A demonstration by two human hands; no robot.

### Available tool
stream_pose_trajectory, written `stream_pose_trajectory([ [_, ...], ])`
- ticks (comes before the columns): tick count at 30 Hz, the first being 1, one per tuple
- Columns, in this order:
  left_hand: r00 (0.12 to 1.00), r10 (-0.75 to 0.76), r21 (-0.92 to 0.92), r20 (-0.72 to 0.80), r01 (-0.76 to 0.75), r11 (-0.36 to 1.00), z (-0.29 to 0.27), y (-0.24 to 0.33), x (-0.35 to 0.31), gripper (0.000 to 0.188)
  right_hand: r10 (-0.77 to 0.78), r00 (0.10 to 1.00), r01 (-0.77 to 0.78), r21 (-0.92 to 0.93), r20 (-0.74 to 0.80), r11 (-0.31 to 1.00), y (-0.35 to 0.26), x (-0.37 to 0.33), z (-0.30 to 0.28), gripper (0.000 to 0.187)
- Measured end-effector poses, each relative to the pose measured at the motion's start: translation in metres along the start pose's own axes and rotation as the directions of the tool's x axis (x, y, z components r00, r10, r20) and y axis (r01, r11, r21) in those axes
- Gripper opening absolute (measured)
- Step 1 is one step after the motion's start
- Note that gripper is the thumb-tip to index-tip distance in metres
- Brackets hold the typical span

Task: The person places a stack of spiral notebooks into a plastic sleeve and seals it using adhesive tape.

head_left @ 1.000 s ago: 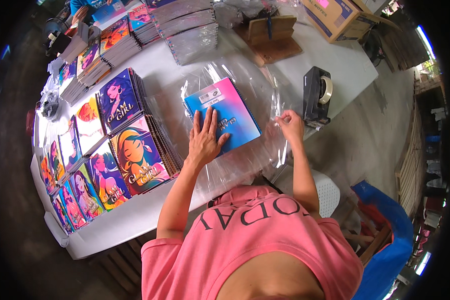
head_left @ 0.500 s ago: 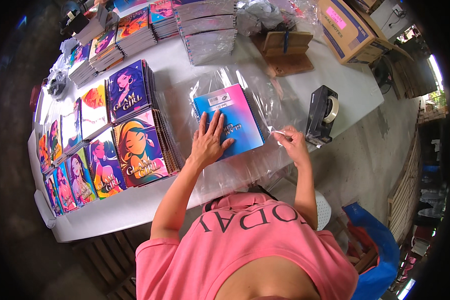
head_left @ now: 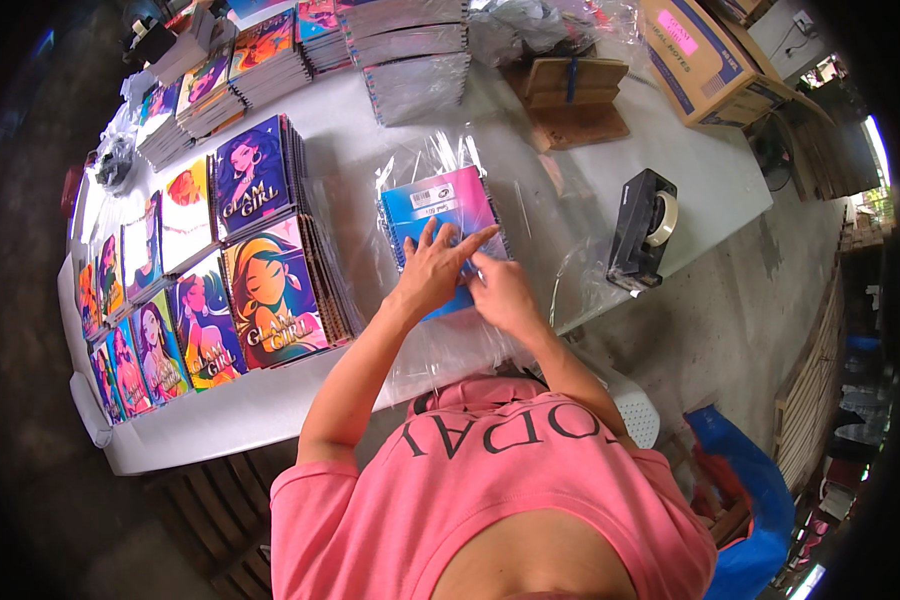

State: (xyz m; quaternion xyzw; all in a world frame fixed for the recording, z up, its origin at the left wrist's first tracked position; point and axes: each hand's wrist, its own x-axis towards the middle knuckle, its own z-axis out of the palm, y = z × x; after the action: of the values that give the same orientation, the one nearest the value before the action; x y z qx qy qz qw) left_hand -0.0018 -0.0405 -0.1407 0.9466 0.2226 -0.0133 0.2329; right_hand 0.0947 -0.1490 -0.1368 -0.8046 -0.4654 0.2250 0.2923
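Note:
A blue-and-pink spiral notebook point(head_left: 458, 203) lies on clear plastic film point(head_left: 540, 225) in front of me. My left hand point(head_left: 433, 272) rests on its cover, fingers apart. Right beside it, my right hand point(head_left: 503, 292) is closed on the film, which is drawn over the notebook's right part. The fingertips of my right hand meet the left hand's thumb side, so what exactly they pinch is partly hidden. To the right stands a black tape dispenser point(head_left: 642, 235) with a roll of clear tape point(head_left: 662, 218).
Several stacks of illustrated notebooks point(head_left: 270, 285) fill the table's left side. Film-wrapped stacks point(head_left: 415, 85) stand at the back. A wooden stand point(head_left: 575, 100) and a cardboard box point(head_left: 705, 65) sit at the back right. The white table point(head_left: 715, 165) ends near my body.
My right hand has moved left from beside the tape dispenser onto the notebook, bringing the film's edge over it. The left hand stays on the cover, shifted slightly right.

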Motion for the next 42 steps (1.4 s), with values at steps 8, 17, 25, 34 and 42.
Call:
stream_pose_trajectory([
  [8, 0.994, -0.098, -0.392, -0.050, 0.071, 0.917, -0.016, -0.004, 0.000, 0.095, -0.264, 0.913, 0.206, -0.209, -0.311, 0.956, 0.034, -0.014, -0.064, 0.017],
  [17, 0.952, -0.305, -0.554, -0.006, 0.251, 0.794, -0.022, 0.010, 0.015, 0.042, 0.098, 0.946, -0.325, 0.889, 0.310, 0.322, 0.067, 0.040, -0.014, 0.023],
  [25, 0.952, -0.280, -0.544, -0.123, 0.171, 0.822, -0.008, -0.006, 0.017, 0.030, 0.402, 0.915, -0.175, 0.924, 0.026, 0.340, 0.085, 0.027, -0.067, 0.009],
  [34, 0.963, -0.258, -0.674, -0.079, 0.139, 0.725, -0.015, -0.017, 0.001, 0.032, -0.075, 0.996, 0.047, 0.410, 0.052, 0.911, 0.049, 0.044, -0.068, 0.053],
  [42, 0.978, -0.190, -0.700, -0.087, 0.075, 0.710, -0.023, -0.015, -0.004, 0.030, -0.117, 0.966, -0.102, 0.756, 0.231, 0.647, 0.066, 0.209, -0.016, 0.058],
])
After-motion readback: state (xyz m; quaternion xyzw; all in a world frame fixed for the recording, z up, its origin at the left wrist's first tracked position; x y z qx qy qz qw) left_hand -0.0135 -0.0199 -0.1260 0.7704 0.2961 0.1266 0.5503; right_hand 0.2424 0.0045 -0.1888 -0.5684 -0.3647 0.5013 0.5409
